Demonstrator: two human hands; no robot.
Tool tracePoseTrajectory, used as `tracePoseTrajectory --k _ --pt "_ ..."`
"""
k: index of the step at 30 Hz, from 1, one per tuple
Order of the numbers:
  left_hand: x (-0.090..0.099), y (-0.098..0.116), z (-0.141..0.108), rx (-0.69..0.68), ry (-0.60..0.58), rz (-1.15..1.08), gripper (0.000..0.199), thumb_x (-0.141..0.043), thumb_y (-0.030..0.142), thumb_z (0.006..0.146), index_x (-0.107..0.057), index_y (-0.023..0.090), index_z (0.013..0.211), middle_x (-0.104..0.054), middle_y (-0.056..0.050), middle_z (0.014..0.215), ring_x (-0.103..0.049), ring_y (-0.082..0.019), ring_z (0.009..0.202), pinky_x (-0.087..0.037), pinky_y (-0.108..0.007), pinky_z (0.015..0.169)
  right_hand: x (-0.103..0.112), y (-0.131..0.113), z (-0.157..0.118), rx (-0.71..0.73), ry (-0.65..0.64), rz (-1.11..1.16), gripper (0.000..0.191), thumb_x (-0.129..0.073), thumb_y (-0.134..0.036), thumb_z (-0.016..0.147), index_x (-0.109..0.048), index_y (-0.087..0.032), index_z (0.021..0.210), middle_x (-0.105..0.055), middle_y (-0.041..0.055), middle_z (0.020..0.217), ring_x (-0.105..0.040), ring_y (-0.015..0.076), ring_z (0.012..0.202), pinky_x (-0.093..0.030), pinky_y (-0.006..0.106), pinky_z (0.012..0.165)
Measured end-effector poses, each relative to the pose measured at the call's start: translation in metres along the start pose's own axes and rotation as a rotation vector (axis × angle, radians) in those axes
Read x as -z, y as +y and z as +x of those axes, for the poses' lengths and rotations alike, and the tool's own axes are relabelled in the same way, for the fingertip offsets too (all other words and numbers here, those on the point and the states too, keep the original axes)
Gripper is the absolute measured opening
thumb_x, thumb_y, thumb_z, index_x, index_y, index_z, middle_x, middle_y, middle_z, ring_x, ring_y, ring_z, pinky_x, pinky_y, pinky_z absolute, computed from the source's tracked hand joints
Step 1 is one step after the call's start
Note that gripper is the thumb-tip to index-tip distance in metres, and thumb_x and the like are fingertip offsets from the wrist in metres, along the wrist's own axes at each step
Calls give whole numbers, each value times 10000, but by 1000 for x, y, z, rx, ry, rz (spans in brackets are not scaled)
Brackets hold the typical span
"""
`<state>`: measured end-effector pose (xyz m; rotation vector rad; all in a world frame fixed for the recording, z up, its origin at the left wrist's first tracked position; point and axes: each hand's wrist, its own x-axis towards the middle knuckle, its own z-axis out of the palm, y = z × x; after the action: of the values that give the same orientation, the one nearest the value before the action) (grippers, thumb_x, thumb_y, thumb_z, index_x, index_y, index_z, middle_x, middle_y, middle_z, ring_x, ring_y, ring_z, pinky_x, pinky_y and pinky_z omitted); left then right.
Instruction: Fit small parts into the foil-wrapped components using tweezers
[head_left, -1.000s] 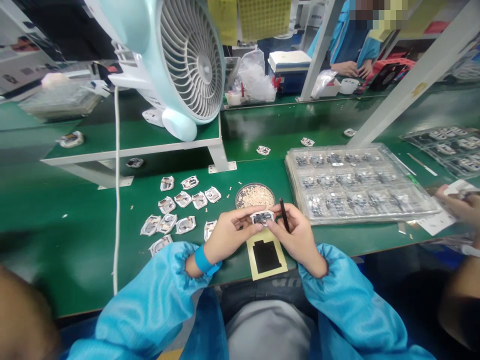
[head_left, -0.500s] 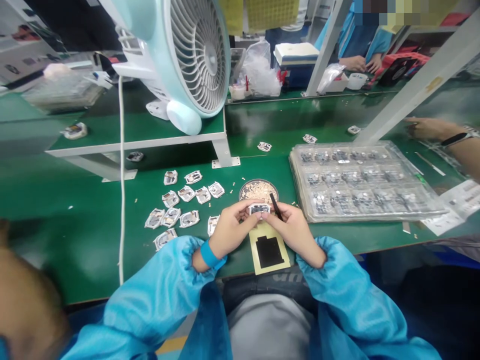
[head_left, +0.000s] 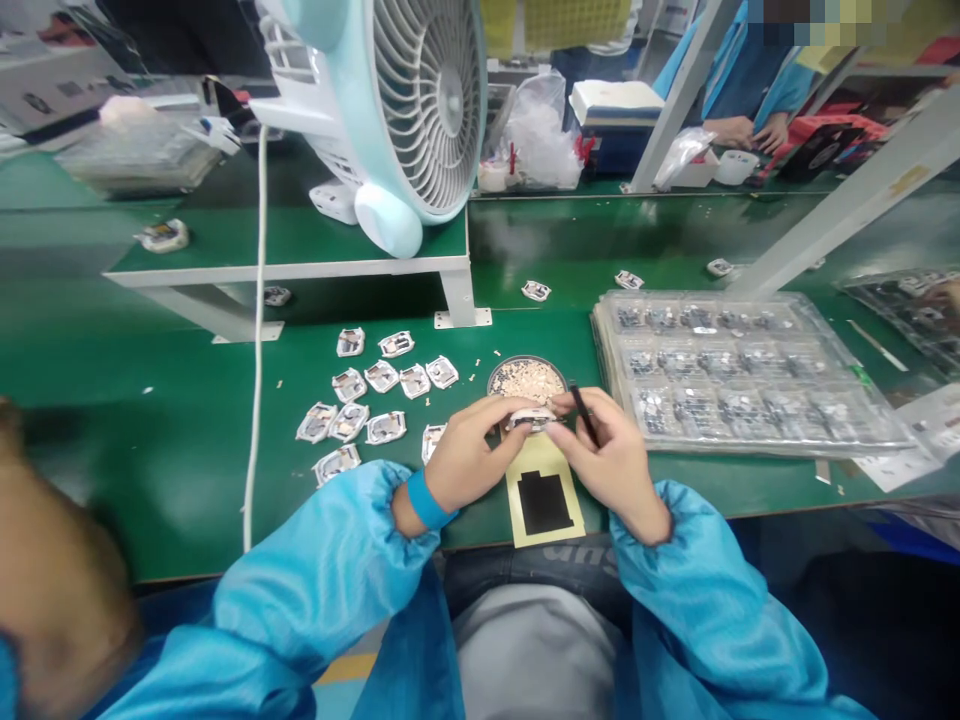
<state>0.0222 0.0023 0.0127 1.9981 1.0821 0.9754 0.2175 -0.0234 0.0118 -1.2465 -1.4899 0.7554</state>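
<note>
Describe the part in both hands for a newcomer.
Find the big fan, then the round dish below it and to the right. Just nearer the viewer is a small white-framed part. Similar parts to its left lie loose; this one is held by the left hand and right hand.

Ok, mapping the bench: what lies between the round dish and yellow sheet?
In the head view, the white part held by the left hand and right hand appears between the round dish and yellow sheet.
</note>
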Motion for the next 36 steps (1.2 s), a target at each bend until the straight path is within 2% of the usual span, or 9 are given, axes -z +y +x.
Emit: tracePoseTrajectory --k 4,11,14,17,21,26,29,32,36 --pt "0 1 -1 -82 -37 76 241 -611 192 964 -703 233 1183 -752 -46 1100 -682 -201 1006 -522 -350 920 6 -3 4 224 -22 -86 36 -707 -207 924 -737 -211 943 -663 42 913 -636 165 827 -522 300 702" --pt "0 0 -1 -85 -14 129 234 -615 167 946 -700 234 1154 -747 -26 1008 -671 -183 904 -516 -329 830 2 4 6 399 -54 -129 137 -746 -162 896 -745 -216 1022 -661 40 894 -648 161 810 -536 295 684" --pt "0 -1 -2 -108 -10 151 231 -615 181 957 -692 225 1171 -748 -32 1036 -676 -187 942 -506 -337 857 1 6 4 431 -68 -155 155 -728 -152 911 -742 -227 1046 -660 40 905 -649 156 819 -543 293 696" --pt "2 -2 -4 -131 -8 205 243 -602 200 974 -687 224 1200 -752 -44 1080 -682 -207 1005 -493 -356 878 1 7 4 417 -123 -166 164 -687 -168 943 -724 -235 1087 -653 44 925 -646 162 839 -545 304 717" --pt "3 -2 -3 -85 -4 202 240 -578 228 983 -697 224 1191 -757 -59 1112 -690 -226 1044 -501 -366 908 -1 6 8 306 -237 -170 110 -630 -256 982 -681 -235 1078 -649 61 983 -643 191 907 -540 333 771" --pt "7 -3 4 42 72 180 246 -606 216 935 -717 211 1155 -765 -51 1111 -696 -221 1004 -524 -346 919 -3 7 20 141 -98 -246 167 -553 -332 1021 -654 -214 959 -627 59 926 -614 202 864 -504 350 783" --pt "22 -7 11 101 135 252 273 -584 234 937 -705 220 1181 -756 -50 1097 -687 -216 925 -530 -340 871 -4 11 24 131 -87 -352 218 -509 -326 1035 -690 -206 1016 -631 80 950 -621 228 921 -497 381 847" --pt "56 -22 26 186 127 474 376 -561 265 942 -624 196 1306 -735 -98 1090 -681 -266 937 -526 -381 861 -5 17 23 139 -66 -296 209 -541 -325 1018 -708 -204 1057 -632 80 969 -628 222 921 -511 368 835" --pt "115 -56 70 521 109 733 371 -526 273 946 -605 147 1286 -743 -140 1035 -695 -307 956 -524 -399 857 -7 23 21 123 -64 -309 141 -633 -313 956 -696 -193 917 -617 61 922 -621 208 857 -507 355 792"
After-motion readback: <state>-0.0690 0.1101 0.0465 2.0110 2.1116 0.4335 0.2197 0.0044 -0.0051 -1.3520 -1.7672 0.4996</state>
